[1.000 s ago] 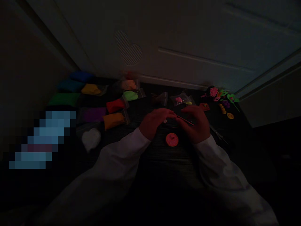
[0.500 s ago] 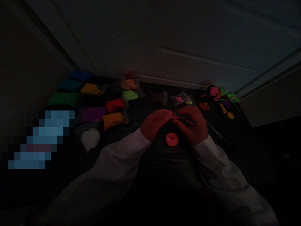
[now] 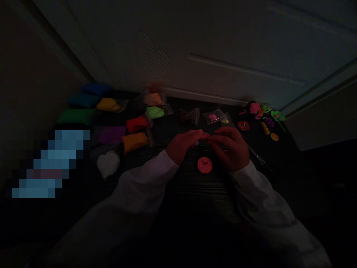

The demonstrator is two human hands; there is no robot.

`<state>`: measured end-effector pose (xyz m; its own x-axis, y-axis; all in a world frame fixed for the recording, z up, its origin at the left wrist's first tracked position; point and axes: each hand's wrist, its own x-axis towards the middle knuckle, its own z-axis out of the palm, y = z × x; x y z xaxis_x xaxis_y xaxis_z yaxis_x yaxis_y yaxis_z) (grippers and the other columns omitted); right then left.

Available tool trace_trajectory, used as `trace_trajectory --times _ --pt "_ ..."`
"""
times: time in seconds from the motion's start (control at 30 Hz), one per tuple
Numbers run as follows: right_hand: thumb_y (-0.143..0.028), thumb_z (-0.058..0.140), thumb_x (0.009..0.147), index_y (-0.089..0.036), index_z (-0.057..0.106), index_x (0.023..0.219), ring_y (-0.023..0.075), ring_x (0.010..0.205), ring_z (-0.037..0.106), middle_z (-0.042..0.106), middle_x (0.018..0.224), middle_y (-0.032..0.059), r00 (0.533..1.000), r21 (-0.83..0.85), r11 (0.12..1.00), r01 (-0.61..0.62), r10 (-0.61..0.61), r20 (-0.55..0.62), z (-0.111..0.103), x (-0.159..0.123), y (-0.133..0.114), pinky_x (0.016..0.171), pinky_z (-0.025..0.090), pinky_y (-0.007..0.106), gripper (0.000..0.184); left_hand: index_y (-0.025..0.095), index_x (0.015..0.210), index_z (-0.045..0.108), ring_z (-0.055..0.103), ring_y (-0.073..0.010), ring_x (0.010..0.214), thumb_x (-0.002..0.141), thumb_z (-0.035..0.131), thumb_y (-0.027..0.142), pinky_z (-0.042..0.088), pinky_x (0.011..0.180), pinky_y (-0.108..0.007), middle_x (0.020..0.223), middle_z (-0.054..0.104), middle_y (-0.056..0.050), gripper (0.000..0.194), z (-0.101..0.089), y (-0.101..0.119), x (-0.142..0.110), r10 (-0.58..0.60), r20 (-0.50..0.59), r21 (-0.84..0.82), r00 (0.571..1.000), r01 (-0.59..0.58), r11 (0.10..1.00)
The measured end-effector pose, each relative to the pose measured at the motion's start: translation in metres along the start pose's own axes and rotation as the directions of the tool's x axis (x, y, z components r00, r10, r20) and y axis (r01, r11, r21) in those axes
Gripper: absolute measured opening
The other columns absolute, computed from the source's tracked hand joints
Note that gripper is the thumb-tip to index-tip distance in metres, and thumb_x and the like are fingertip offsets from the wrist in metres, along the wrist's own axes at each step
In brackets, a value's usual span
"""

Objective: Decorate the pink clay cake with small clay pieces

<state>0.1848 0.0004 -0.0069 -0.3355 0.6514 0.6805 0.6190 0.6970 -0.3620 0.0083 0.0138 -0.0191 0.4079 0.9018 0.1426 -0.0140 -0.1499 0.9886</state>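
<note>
In the dim head view my left hand (image 3: 185, 144) and my right hand (image 3: 230, 149) meet at the fingertips above the dark table. Both are closed in a pinch. What lies between the fingers is too small and dark to make out. A small pale bit (image 3: 196, 143) shows under my left fingers. Just below the hands lies a round pink disc with an orange rim (image 3: 204, 165), with small raised bits on its face. A thin stick-like thing (image 3: 208, 150) rests on the table between the hands, partly hidden by my right hand.
Bags of coloured clay, among them orange (image 3: 135, 143), red (image 3: 137, 123) and white (image 3: 108, 163), lie to the left. Small bags with pink (image 3: 212, 117) and brown clay (image 3: 188, 116) lie behind the hands. Scissors (image 3: 259, 158) and clay flowers (image 3: 255, 108) are at the right.
A thin pinkish rod seen between my right fingers before no longer shows. My right fingers have straightened and come closer to my left fingertips. The disc lies where it was.
</note>
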Motion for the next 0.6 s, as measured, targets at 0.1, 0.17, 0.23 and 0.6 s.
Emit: trace_trajectory --times 0.1,0.17,0.23,0.6 --pt "-0.016 0.060 0.074 -0.024 0.065 0.088 0.0167 0.084 0.057 0.056 0.091 0.0044 1.000 0.001 1.000 0.004 -0.004 -0.013 -0.0003 -0.0001 0.0000 0.069 0.052 0.034 0.016 0.020 0.095 0.067 0.056 -0.0146 0.088 0.080 0.045 0.044 0.039 0.062 -0.024 0.108 0.064 -0.004 0.036 0.0015 -0.0034 0.0015 -0.120 -0.009 -0.155 0.993 0.117 0.981" --pt "-0.017 0.062 0.073 -0.023 0.064 0.085 0.0161 0.084 0.058 0.057 0.089 0.0040 0.999 0.022 1.000 -0.013 0.014 -0.031 -0.0009 0.0006 -0.0005 0.070 0.052 0.034 0.014 0.018 0.091 0.068 0.056 -0.0121 0.079 0.075 0.055 0.041 0.039 0.061 -0.023 0.102 0.066 -0.004 0.031 0.0028 -0.0020 0.0024 -0.202 -0.008 -0.237 0.979 0.194 0.952" --pt "-0.018 0.064 0.072 -0.022 0.064 0.084 0.0158 0.084 0.058 0.059 0.088 0.0037 0.999 0.041 0.999 -0.031 0.033 -0.041 -0.0015 0.0016 -0.0016 0.072 0.051 0.033 0.012 0.017 0.086 0.069 0.053 -0.0092 0.071 0.069 0.063 0.037 0.038 0.059 -0.022 0.097 0.066 -0.003 0.027 0.0041 0.0006 0.0027 -0.231 -0.002 -0.269 0.973 0.222 0.937" --pt "-0.020 0.065 0.072 -0.020 0.064 0.083 0.0141 0.081 0.059 0.061 0.085 0.0036 0.999 0.058 0.997 -0.050 0.051 -0.018 -0.0006 0.0023 -0.0067 0.070 0.051 0.029 0.011 0.017 0.075 0.068 0.047 -0.0056 0.059 0.063 0.069 0.030 0.036 0.061 -0.021 0.069 0.063 0.003 0.018 0.0036 0.0050 0.0022 -0.267 -0.006 -0.290 0.964 0.254 0.923"
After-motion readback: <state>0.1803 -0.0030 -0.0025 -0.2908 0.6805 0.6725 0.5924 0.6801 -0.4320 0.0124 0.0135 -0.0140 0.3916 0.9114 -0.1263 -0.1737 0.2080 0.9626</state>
